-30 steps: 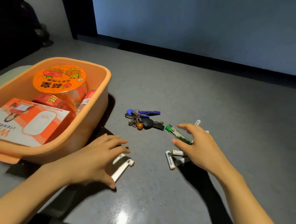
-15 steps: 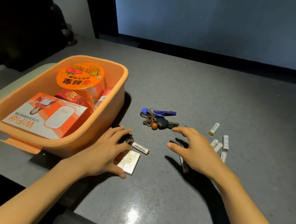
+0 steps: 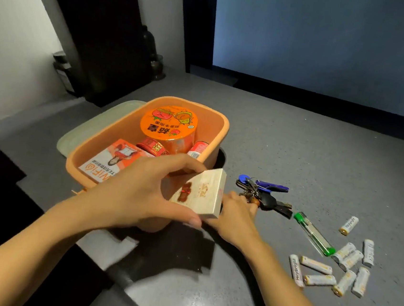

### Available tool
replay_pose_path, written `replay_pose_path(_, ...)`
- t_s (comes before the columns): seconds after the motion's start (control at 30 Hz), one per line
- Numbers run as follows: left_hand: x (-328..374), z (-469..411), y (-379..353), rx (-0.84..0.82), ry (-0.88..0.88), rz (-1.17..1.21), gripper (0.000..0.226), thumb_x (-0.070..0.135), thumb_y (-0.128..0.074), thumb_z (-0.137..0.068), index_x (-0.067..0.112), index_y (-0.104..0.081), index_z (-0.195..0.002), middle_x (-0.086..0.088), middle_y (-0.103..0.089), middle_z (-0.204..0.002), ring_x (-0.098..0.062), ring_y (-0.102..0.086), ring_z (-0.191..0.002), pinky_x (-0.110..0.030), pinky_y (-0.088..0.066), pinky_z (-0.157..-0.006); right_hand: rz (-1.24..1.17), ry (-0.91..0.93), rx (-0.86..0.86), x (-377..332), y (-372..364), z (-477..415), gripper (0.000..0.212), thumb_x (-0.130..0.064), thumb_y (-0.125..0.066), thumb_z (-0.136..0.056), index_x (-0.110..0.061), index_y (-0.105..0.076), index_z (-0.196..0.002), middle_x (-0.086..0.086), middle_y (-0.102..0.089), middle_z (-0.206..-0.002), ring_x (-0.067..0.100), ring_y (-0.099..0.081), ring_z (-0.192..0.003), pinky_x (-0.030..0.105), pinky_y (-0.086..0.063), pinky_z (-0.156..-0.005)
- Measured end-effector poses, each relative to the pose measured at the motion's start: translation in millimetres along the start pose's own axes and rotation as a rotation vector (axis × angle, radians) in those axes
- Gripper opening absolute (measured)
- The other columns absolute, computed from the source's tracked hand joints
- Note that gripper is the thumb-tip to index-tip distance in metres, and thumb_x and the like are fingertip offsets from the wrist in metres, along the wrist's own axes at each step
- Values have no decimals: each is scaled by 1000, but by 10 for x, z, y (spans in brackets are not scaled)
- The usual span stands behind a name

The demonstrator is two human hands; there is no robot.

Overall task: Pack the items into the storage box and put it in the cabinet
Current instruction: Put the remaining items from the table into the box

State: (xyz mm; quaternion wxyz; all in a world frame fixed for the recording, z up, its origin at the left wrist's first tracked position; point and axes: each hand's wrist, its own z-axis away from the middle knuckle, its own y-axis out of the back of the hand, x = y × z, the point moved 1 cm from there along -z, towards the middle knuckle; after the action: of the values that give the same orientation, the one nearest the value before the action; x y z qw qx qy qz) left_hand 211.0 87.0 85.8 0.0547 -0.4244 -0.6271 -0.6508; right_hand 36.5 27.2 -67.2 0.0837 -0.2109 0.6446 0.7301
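Above the near right corner of the orange storage box [image 3: 223, 130], a small cream pack [image 3: 201, 192] is tilted on edge, held by the left hand [image 3: 141, 196] with thumb under it and fingers curled over its top. That hand hides the box's near rim and part of the WiFi carton [image 3: 110, 165] inside. A noodle cup [image 3: 169, 124], a red tin [image 3: 153, 146] and a can [image 3: 197, 148] also sit in the box. The pack covers much of the right hand [image 3: 234, 218], which reaches to the keys [image 3: 264, 194]; I cannot tell whether it grips them. Farther right on the grey table [image 3: 320, 153] lie a green lighter [image 3: 313, 233] and scattered batteries [image 3: 316, 265].
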Motion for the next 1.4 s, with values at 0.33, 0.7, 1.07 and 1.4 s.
replay_pose_path(0.33, -561, -146, 695, 83, 110, -262, 70, 67, -61, -53, 37, -49, -115, 25, -50, -107, 4, -47, -95, -12, -42, -73, -316, -145, 280, -79, 682, -165, 25, -43, -70, -72, -22, -64, -84, -2, -61, -79, 22, -60, -78, 38, -43, -76)
replay_pose_path(0.7, -1380, -657, 1206, -19, -17, -294, 72, 73, -56, -44, 47, -43, -111, 25, -49, -106, -7, -50, -103, -33, -47, -83, -128, -178, 444, -1128, 818, -590, 42, -56, -56, -76, -27, -55, -106, -15, -52, -73, 14, -49, -79, 36, -28, -79)
replay_pose_path(1.07, -1656, -976, 1072, -204, -277, -215, 68, 51, -76, -61, 40, -46, -121, 26, -41, -113, 11, -32, -100, -3, -32, -76, 441, -224, 339, -1240, 625, -674, 55, -75, -41, -71, -24, -62, -78, -7, -48, -70, 18, -40, -91, 41, -11, -82)
replay_pose_path(1.4, -1432, -1373, 696, -415, -484, -203, 65, 36, -76, -69, 47, -44, -124, 19, -39, -126, 7, -27, -109, -9, -27, -87, -17, -397, 607, -862, 959, -439, 20, -41, -49, -89, -32, -63, -101, -9, -48, -94, 7, -47, -88, 29, -14, -76)
